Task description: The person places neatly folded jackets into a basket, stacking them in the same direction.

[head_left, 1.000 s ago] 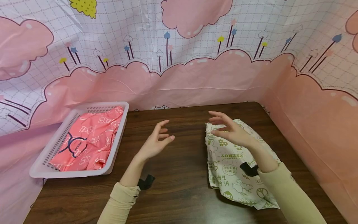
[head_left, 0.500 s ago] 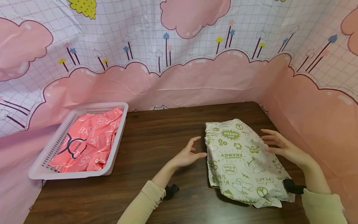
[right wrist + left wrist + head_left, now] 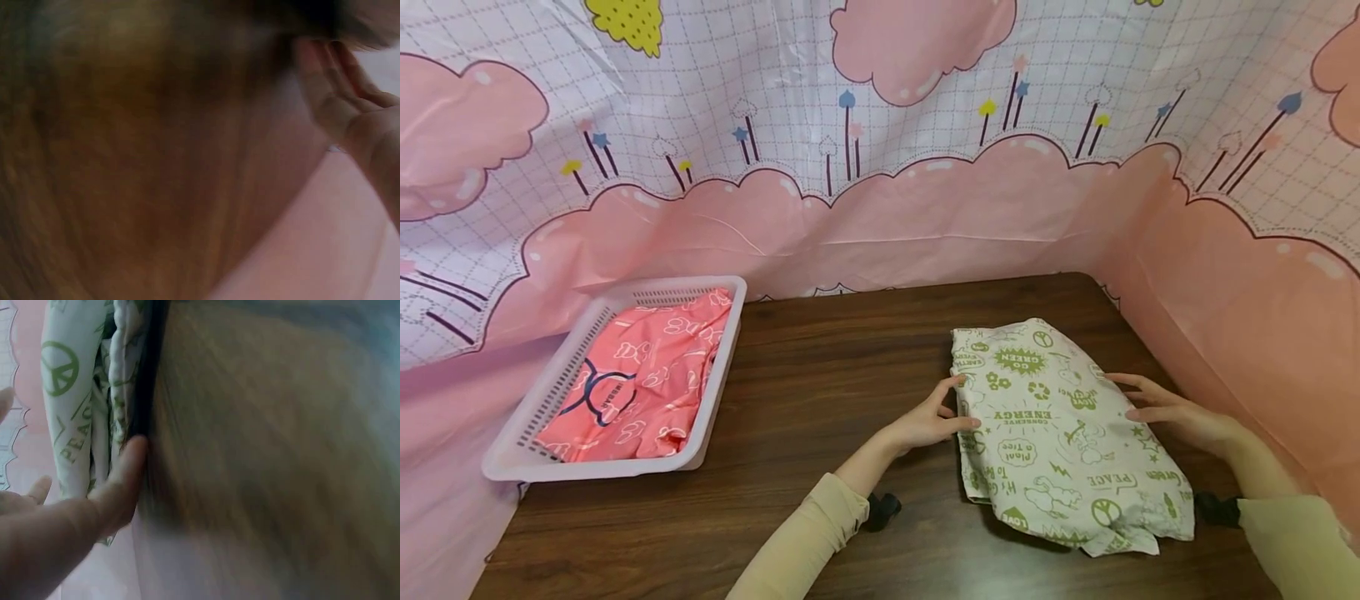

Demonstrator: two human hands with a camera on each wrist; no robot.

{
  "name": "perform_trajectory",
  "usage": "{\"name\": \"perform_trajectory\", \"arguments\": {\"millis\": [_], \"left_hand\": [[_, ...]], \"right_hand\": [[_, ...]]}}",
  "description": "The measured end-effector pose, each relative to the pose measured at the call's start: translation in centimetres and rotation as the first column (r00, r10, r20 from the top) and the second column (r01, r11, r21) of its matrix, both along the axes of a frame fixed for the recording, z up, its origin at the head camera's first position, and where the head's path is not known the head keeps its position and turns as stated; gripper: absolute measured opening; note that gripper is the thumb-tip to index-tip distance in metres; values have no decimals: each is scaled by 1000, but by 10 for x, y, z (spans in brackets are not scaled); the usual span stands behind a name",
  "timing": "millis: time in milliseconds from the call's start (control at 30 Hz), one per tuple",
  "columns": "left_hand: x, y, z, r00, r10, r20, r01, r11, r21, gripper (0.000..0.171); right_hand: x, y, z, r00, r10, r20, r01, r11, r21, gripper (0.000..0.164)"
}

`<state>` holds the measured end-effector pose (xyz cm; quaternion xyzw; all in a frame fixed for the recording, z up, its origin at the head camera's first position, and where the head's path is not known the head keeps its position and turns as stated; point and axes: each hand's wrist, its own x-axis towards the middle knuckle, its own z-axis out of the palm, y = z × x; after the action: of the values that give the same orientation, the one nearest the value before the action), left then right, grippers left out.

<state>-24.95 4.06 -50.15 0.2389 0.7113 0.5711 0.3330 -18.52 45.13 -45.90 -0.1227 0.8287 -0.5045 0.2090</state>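
Note:
A folded white cloth with green print lies on the right part of the brown table. At its left edge is my left hand, thumb and index finger spread and their tips over the border. The left wrist view shows the layered folds of the cloth from the side, with a finger of the left hand low against them. My right hand touches the right edge with its fingers lightly bent. In the blurred right wrist view the right hand has its fingers extended; their tips are dim.
A white plastic basket with a folded pink printed cloth stands on the left of the table. A curtain with pink clouds hangs behind the table and along its right side.
Both hands have moved right: the left from mid-table to the cloth's left edge, the right from above the cloth to its right edge. The basket and the cloth have stayed put.

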Motion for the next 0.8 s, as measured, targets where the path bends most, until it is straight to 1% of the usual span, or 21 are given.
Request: {"name": "perform_trajectory", "arguments": {"millis": [100,167,200,233,367,433,600,667,800], "left_hand": [[0,6,0,997,-33,64,32,999,21,74],[-1,9,0,995,-37,98,34,999,24,74],[-1,11,0,994,-34,104,32,999,18,75],[-2,13,0,994,-29,104,28,1000,15,75],[-3,19,1,996,-16,89,15,1000,5,77],[-4,22,0,997,-17,79,17,1000,-4,77],[-8,28,-5,997,-26,79,28,999,-25,77],[-9,29,-6,996,-32,84,34,999,-21,76],[-13,32,-6,994,-44,100,46,999,-18,74]], "right_hand": [[-5,0,-10,1000,22,17,-21,998,-61,63],[-8,-1,-15,999,27,32,-24,995,-99,63],[-10,-3,-17,999,24,42,-19,994,-107,63],[-11,-4,-18,999,23,49,-17,992,-121,63],[-16,-11,-20,999,26,44,-21,994,-109,66],[-17,-14,-21,998,41,51,-35,992,-124,68],[-19,-16,-26,990,76,122,-51,980,-193,76],[-20,-16,-29,992,81,95,-66,986,-152,77],[-22,-19,-35,997,46,57,-43,998,-43,79]]}}
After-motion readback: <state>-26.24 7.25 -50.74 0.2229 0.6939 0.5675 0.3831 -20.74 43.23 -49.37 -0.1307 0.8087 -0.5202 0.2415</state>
